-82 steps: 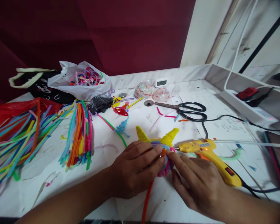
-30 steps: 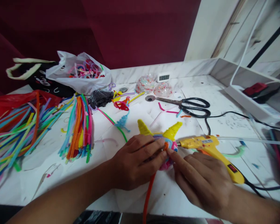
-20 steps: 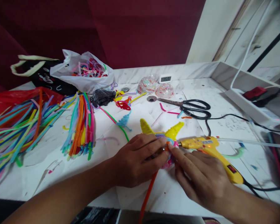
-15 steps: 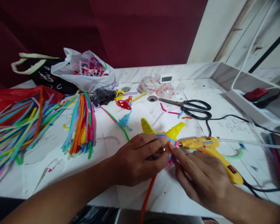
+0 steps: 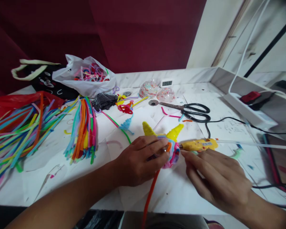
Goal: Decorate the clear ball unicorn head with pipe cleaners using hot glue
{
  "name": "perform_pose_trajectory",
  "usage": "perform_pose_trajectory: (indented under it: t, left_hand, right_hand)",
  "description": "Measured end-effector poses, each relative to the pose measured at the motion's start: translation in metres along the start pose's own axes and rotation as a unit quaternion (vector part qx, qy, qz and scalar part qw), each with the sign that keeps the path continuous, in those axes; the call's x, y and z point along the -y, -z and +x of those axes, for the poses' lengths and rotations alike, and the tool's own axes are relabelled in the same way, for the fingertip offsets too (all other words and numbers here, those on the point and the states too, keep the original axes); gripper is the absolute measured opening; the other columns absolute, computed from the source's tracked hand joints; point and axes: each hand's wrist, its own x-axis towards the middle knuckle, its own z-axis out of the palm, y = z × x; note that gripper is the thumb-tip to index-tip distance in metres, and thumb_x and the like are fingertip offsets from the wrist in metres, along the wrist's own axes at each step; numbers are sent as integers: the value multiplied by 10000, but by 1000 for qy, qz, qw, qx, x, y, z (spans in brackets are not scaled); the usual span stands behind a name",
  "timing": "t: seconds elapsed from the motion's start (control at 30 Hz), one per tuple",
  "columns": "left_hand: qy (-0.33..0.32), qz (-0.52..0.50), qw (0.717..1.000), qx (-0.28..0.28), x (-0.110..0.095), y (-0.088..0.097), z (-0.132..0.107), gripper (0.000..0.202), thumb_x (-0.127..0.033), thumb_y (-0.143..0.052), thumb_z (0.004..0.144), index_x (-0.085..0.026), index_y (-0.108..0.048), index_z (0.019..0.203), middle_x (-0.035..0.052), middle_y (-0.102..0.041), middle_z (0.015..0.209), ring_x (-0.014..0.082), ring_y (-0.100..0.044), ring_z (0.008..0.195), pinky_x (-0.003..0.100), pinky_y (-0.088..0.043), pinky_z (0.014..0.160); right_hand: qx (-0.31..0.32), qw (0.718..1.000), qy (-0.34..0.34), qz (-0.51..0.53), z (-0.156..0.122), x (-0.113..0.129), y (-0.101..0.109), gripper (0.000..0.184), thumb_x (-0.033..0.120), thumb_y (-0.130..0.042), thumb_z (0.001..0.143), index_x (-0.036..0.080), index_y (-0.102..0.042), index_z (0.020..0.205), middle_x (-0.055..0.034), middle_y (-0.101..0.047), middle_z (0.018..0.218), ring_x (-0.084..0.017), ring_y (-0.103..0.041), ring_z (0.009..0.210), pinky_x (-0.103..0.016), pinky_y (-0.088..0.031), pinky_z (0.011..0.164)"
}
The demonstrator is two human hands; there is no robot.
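Observation:
My left hand (image 5: 139,160) is closed on a small ball-shaped pipe-cleaner figure (image 5: 173,152) in pink, blue and purple, with two yellow horns, resting on the white table (image 5: 62,178). A long orange pipe cleaner (image 5: 149,194) runs from the figure toward me, over the table's front edge. My right hand (image 5: 216,178) lies just right of the figure with fingers stretched out and nothing in them. It covers the handle of a yellow glue gun (image 5: 197,145), whose nozzle points at the figure.
Bundles of coloured pipe cleaners (image 5: 83,130) lie at the left, some on a red bag (image 5: 16,101). A white bag of scraps (image 5: 85,78), black scissors (image 5: 193,111), a small clock (image 5: 166,83) and a power strip (image 5: 250,113) stand further back. Black cable (image 5: 228,120) crosses the right side.
My right fingertips have left the figure and drawn back to the right, over the glue gun. My left hand keeps its hold on the figure.

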Motion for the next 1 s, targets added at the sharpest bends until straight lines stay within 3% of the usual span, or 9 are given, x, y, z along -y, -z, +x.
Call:
perform_pose_trajectory:
  t: [0.17, 0.27, 0.4, 0.63, 0.73, 0.87, 1.0]
  left_hand:
    - [-1, -3, 1000, 4, 1, 0, -2, 346, -237, -478, 892, -122, -544, 1211, 190, -534, 1348, 318, -466, 1266, 473, -472, 996]
    - [-4, -7, 1000, 3, 2, 0, -1, 347, -219, -461, 892, -126, -531, 1220, 188, -538, 1344, 309, -467, 1271, 465, -473, 996]
    - [3, -21, 1000, -17, 2, -1, -1, 377, -168, -461, 868, -138, -497, 1242, 168, -559, 1327, 279, -476, 1276, 440, -482, 997]
    - [14, -57, 998, -39, 1, -5, -3, 515, -87, -507, 812, -110, -409, 1317, 168, -556, 1341, 265, -469, 1307, 456, -458, 1042]
    - [18, -68, 996, -47, 1, -5, -2, 539, -62, -509, 794, -103, -403, 1321, 168, -566, 1329, 259, -469, 1306, 448, -471, 1035]
    - [28, -78, 995, -58, 0, -5, -2, 573, -41, -502, 784, -101, -387, 1342, 162, -578, 1313, 242, -468, 1302, 427, -476, 1042]
    - [41, -86, 994, -62, 1, -5, -3, 596, -73, -489, 804, -126, -355, 1382, 143, -586, 1306, 228, -481, 1277, 408, -490, 1030]
  right_hand:
    - [27, 992, -94, -83, -17, -5, 20, 272, 142, -577, 873, 118, -602, 1143, -80, -615, 863, -178, -573, 752, -320, -471, 664]
    - [101, 976, -132, -142, -36, -12, 30, 269, 305, -498, 928, 169, -620, 1125, -102, -624, 1003, -231, -593, 852, -382, -500, 731]
    - [192, 943, -178, -203, -61, -21, 37, 331, 387, -404, 958, 215, -594, 1168, -95, -635, 1078, -264, -607, 882, -433, -518, 744]
    - [224, 915, -285, -176, -72, -21, 38, 420, 518, -316, 951, 220, -583, 1079, -107, -641, 951, -267, -637, 711, -422, -515, 557]
    - [233, 908, -314, -149, -67, -25, 35, 456, 565, -312, 933, 215, -588, 1027, -102, -630, 906, -271, -638, 725, -434, -503, 612]
    - [291, 871, -378, -116, -62, -36, 29, 465, 606, -322, 901, 223, -576, 973, -76, -632, 865, -250, -630, 652, -404, -447, 590]
    - [312, 857, -397, -99, -59, -45, 27, 392, 557, -423, 873, 232, -587, 1018, -66, -671, 912, -240, -650, 694, -371, -440, 617]
